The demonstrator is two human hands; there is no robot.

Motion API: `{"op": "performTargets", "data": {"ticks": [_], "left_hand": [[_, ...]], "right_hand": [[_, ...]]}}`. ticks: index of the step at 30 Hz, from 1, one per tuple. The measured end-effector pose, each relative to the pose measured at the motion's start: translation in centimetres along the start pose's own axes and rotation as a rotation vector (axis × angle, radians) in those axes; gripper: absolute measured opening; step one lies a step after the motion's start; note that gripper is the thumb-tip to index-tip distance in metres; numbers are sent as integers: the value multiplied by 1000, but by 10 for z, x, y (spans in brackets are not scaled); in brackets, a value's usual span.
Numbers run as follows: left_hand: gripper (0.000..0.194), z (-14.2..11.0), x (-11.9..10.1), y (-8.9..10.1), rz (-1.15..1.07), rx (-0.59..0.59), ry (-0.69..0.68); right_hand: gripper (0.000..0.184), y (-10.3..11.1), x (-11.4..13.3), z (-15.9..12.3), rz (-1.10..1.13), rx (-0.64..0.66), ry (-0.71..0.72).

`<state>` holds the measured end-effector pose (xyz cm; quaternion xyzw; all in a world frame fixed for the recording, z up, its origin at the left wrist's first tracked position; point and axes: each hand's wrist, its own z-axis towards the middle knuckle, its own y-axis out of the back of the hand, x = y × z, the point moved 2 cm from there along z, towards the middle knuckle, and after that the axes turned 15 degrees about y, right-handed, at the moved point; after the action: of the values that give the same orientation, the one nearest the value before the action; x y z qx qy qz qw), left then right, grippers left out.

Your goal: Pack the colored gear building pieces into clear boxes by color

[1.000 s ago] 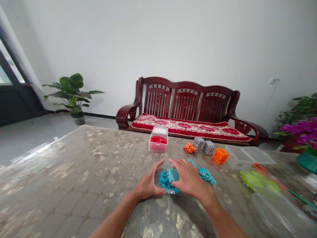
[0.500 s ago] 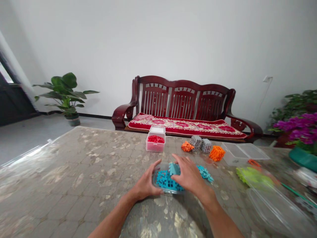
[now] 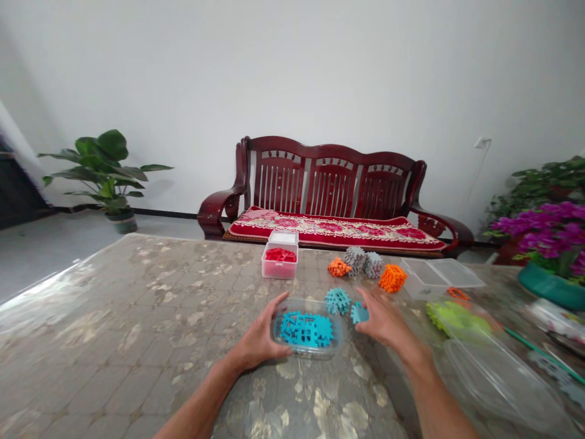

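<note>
Toward the near edge of the marbled worktop (image 3: 137, 292), the left hand (image 3: 259, 332) cups the left end of a clear plastic tub (image 3: 307, 353), its fingers curved against the wall, holding it. Inside lies a flat mat of interlocked blue plastic pieces (image 3: 306, 329). The tub looks light, thin-walled and probably slick, so its rim seems the best place to take hold; the stiff, notched pieces should catch on one another. Just right of it sit a teal clump of similar pieces (image 3: 337, 301) and a single blue piece (image 3: 359, 313), beside the right hand (image 3: 386, 320), which is open with fingers spread; whether it touches that piece cannot be told. Earlier this hand lay over the tub; now it has moved off rightward, and the raised piece no longer stands in the tub.
</note>
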<state>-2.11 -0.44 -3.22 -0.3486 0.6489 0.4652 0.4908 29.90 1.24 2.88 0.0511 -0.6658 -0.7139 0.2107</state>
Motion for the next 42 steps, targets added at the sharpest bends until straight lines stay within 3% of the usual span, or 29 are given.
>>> {"op": "performTargets", "data": {"ticks": [4,8,11,17,22,26,28,30,35,42], "left_hand": [[119,0,0,1,0,0,-4],[119,-1,-2,1,-23,18,12],[120,-3,-6,-2,-36,21,19],[119,-3,-6,-7,-50,-7,1],[123,0,-1,-7,-71,-9,-52],[122,0,0,-7,-58,-13,-32],[121,-1,-1,-7,-51,-12,-21],[120,-1,-2,-6,-41,-16,-10],[117,-2,-5,-5,-11,-21,7],[117,-4,-7,-5,-1,-20,17]], "right_hand": [[86,3,10,0,-18,45,4],[79,22,25,-1,-2,-62,36],[79,30,51,2,89,-77,102],[79,9,120,25,121,-4,239],[83,-12,143,39,76,11,309],[62,-9,125,41,173,-139,272],[49,-5,101,41,197,-251,207],[50,-1,74,40,183,-298,166],[78,-2,24,41,182,-78,218],[77,6,15,44,139,72,267]]}}
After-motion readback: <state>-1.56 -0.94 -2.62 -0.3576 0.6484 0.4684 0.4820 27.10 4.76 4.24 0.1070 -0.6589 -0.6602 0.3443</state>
